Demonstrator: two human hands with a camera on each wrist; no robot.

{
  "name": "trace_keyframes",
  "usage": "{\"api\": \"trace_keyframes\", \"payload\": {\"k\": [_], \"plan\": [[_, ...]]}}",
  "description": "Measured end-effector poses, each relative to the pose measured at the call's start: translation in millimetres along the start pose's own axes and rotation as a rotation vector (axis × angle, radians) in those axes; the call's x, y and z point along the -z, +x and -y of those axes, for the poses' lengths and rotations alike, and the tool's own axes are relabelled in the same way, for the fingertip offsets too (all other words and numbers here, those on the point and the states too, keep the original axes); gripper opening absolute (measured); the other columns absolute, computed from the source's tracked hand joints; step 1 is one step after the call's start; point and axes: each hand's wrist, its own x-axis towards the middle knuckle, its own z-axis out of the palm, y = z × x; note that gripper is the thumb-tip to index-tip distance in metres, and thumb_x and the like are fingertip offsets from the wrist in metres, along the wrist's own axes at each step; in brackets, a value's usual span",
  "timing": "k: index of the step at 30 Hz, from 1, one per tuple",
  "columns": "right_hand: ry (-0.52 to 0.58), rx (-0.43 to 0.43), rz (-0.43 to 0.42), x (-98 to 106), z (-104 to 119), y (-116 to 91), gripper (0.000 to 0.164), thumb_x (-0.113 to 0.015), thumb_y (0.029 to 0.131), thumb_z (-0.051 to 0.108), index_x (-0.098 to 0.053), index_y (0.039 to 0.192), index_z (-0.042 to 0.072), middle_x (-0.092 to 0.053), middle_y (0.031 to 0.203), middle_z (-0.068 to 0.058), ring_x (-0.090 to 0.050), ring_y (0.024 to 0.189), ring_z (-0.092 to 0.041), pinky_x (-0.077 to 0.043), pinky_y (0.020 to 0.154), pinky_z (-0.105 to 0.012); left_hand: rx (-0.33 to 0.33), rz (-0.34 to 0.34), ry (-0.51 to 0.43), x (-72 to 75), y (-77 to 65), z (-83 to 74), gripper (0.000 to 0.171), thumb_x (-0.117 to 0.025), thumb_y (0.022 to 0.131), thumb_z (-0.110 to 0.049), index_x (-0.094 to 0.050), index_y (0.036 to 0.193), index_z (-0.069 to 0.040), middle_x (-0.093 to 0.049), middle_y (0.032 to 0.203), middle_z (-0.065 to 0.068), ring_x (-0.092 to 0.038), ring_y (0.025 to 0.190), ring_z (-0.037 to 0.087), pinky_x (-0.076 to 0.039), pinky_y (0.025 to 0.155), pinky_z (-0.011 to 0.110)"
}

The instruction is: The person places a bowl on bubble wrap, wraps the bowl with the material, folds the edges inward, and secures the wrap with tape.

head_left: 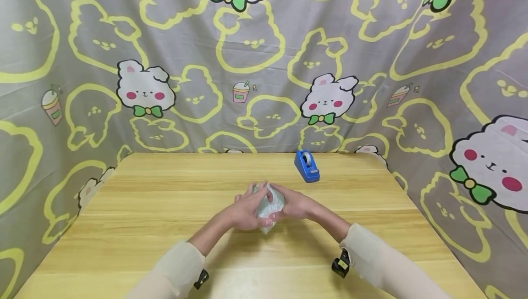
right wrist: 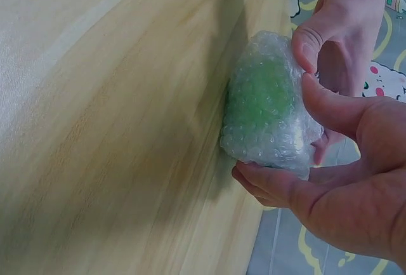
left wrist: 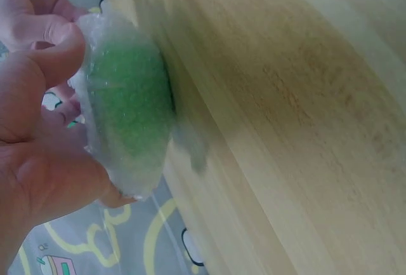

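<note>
- Around the middle of the bench, toward the near side: bundle, a green item inside clear bubble wrap. Sits on or just over the wood; contact not clear.
- Left hand: grasping the bundle from its left, fingers bent round it, thumb on the near side.
- Right hand: grasping from the right, thumb and fingers curled on the wrap. Thumbs close together at the near edge.
- Handling, judged by look: probably light, small enough for two cupped hands. Outside soft and squashy; film shiny, maybe a bit slippery. Item's stiffness can't be told; wrap hints fragile, so go easy.
- Best hold: opposite sides, broad finger contact, thumbs over the wrap's loose edges so it doesn't spring open. Avoid pinching just the floppy ends; item could slide inside.
- Blue tape dispenser: far side of bench, right of the bundle, well apart from both hands.
- Behind: cartoon-print curtain.
</note>
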Motion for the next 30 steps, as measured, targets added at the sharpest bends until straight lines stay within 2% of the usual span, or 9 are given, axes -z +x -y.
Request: {"api": "trace_keyframes", "payload": {"k": [5,10,13,21,25,28,30], "plan": [[0.009,0.016,0.006,0,1,0,0.095,-0.083,0.084,0.019,-0.028,0.16,0.011,-0.046,0.153,-0.021,-0.054,0.125,-0.033,-0.047,0.106,-0.053,-0.008,0.021,0.017,3.0,2.4,2.5,0.048,-0.077,0.089,-0.032,-0.046,0.124,-0.023,-0.026,0.167,0.012,-0.017,0.152,0.048,-0.025,0.109,0.075],[0.011,0.025,0.014,0,2,-2,0.095,-0.084,0.083,0.018,-0.028,0.16,0.009,-0.049,0.15,-0.022,-0.056,0.121,-0.032,-0.048,0.103,-0.052,-0.016,0.051,0.028,8.7,5.5,8.1,0.05,-0.08,0.087,-0.038,-0.047,0.122,-0.025,-0.032,0.165,0.007,-0.017,0.153,0.046,-0.017,0.108,0.082],[0.006,0.025,0.011,0,2,-2,0.096,-0.084,0.083,0.019,-0.027,0.16,0.008,-0.047,0.151,-0.023,-0.056,0.122,-0.033,-0.049,0.103,-0.052,-0.018,0.056,0.008,10.4,6.4,10.9,0.05,-0.081,0.086,-0.039,-0.049,0.122,-0.026,-0.032,0.165,0.006,-0.015,0.153,0.047,-0.015,0.107,0.084],[0.086,0.025,0.057,4,-2,-1,0.095,-0.081,0.087,0.021,-0.024,0.162,0.011,-0.036,0.16,-0.021,-0.05,0.131,-0.035,-0.046,0.108,-0.052,-0.021,0.084,-0.023,10.1,8.1,14.1,0.051,-0.078,0.088,-0.043,-0.047,0.124,-0.026,-0.032,0.162,0.004,-0.016,0.153,0.039,-0.022,0.106,0.083],[0.147,-0.04,0.101,13,-7,0,0.092,-0.073,0.094,0.029,-0.015,0.164,0.014,-0.033,0.162,-0.023,-0.05,0.134,-0.034,-0.049,0.104,-0.049,0.001,0.095,-0.015,9.0,8.9,13.0,0.051,-0.077,0.088,-0.043,-0.046,0.124,-0.025,-0.026,0.166,0.007,-0.011,0.154,0.04,-0.021,0.105,0.084],[0.133,-0.104,0.019,26,-9,2,0.088,-0.062,0.1,0.041,-0.01,0.164,0.01,-0.052,0.145,-0.028,-0.063,0.118,-0.035,-0.055,0.096,-0.048,0.022,0.103,-0.016,7.7,9.4,11.6,0.051,-0.077,0.088,-0.044,-0.047,0.124,-0.025,-0.02,0.169,0.011,-0.008,0.155,0.041,-0.019,0.106,0.084],[0.089,-0.111,-0.116,38,-11,6,0.083,-0.057,0.103,0.044,-0.016,0.162,0.003,-0.065,0.127,-0.028,-0.07,0.102,-0.036,-0.058,0.089,-0.046,0.033,0.102,-0.022,6.9,9.6,11.1,0.051,-0.078,0.087,-0.044,-0.047,0.123,-0.025,-0.016,0.17,0.012,-0.006,0.156,0.041,-0.017,0.108,0.084]]}}
